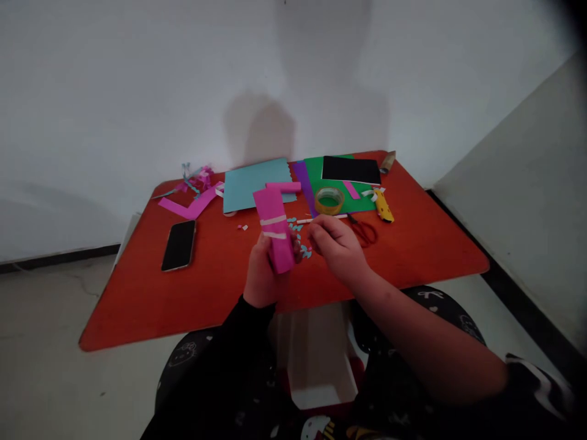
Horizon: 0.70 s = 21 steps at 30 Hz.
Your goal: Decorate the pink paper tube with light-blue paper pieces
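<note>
Orange desk [220,287], its far edge near the wall. Light-blue sheet [245,183], at the middle of the far edge; green sheet [362,204], toward the far right corner, partly covered by a flat black slab [351,170]. Right hand [339,250], above the near half of the desk: grip with thumb and fingertips together, beside the pink piece and apart from it; whether anything thin lies between them cannot be told. Left hand [263,272], near the middle of the near edge: grip clamped on the lower part of the pink piece [277,250] — a tilted paper form with two pale bands, its upper end projecting beyond the fingers. The palm side of this hand is largely hidden. Phone [178,245], toward the left edge. Tape roll [328,210], on the green sheet. Scissors [373,235], partly hidden behind the right hand. Blue scraps [296,228], between the hands — too small to count.
</note>
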Tool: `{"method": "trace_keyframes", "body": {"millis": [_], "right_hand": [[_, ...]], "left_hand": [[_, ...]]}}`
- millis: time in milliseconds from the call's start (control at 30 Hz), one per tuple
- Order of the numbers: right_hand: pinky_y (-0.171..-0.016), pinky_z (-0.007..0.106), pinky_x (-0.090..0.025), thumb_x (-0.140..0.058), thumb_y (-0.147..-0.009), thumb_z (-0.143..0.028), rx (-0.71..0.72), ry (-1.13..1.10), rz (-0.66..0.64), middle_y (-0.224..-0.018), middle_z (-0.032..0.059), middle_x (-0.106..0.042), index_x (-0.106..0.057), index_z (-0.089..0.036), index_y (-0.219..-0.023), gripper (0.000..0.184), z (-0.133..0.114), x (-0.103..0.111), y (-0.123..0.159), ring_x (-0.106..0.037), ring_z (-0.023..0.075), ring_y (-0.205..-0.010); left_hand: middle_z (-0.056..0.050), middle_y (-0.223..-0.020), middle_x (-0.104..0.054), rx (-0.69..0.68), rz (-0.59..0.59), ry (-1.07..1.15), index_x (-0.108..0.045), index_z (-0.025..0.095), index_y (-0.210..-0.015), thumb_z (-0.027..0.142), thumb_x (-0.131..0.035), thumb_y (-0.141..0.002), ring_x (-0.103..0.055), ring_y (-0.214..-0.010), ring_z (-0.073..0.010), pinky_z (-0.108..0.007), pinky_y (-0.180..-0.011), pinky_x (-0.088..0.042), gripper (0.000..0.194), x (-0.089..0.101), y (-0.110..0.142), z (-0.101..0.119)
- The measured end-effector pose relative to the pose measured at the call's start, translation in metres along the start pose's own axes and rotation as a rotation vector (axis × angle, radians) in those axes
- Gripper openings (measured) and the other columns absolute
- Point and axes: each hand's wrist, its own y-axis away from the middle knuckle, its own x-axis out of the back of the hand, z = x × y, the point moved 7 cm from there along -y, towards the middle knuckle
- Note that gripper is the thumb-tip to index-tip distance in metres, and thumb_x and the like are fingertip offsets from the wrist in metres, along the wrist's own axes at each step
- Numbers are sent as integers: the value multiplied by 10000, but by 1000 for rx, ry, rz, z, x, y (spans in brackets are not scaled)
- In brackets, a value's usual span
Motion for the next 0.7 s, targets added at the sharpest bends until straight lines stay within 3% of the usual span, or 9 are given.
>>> {"method": "trace_keyframes", "body": {"millis": [133, 233, 367, 467, 600, 700], "right_hand": [[-523, 251, -354, -559, -955, -435, -55, -61, 33, -655, -42, -468, -551, -227, -785, 268, 7, 0, -1, -411, 113, -560], [-525, 247, -360, -582, -933, -463, -136, -88, 12, -686, -42, -501, -543, -226, -811, 270, 14, -6, 0, -428, 109, -569], [-536, 247, -389, -575, -931, -539, -206, -107, -67, -689, -38, -539, -533, -221, -798, 347, 23, -14, 3, -459, 105, -573], [-547, 246, -422, -586, -929, -568, -221, -94, -84, -706, -25, -569, -565, -212, -830, 370, 27, -16, 6, -512, 115, -610], [-557, 264, -515, -701, -842, -580, -360, -164, -224, -821, 7, -643, -631, -203, -961, 401, 38, -34, 15, -606, 145, -674], [-593, 296, -577, -732, -802, -590, -438, -264, -237, -839, 10, -658, -635, -202, -973, 435, 43, -41, 17, -640, 154, -676]], "left_hand": [[-18, -825, -642, 146, -104, 167, -671, 182, -943, 581, -706, -802, -514, -562, -81, -195, -461, -407, 425, -12, 4, 2], [-23, -801, -659, 211, -64, 180, -688, 192, -989, 599, -652, -858, -567, -587, -103, -213, -513, -471, 429, -10, 5, -3], [-58, -797, -715, 115, 13, 95, -718, 185, -998, 631, -529, -923, -685, -752, -183, -293, -674, -564, 491, -4, 2, -4], [-77, -898, -768, 2, 59, -6, -737, 182, -1010, 632, -529, -926, -726, -884, -227, -325, -737, -578, 503, -1, 0, -1], [-104, -1061, -788, -7, 89, -87, -754, 162, -1057, 673, -535, -918, -728, -1043, -264, -357, -860, -579, 573, 3, -1, -3], [-118, -1114, -781, 15, 89, -123, -754, 154, -1101, 702, -536, -913, -715, -1094, -269, -353, -890, -567, 620, 7, -1, -7]]}}
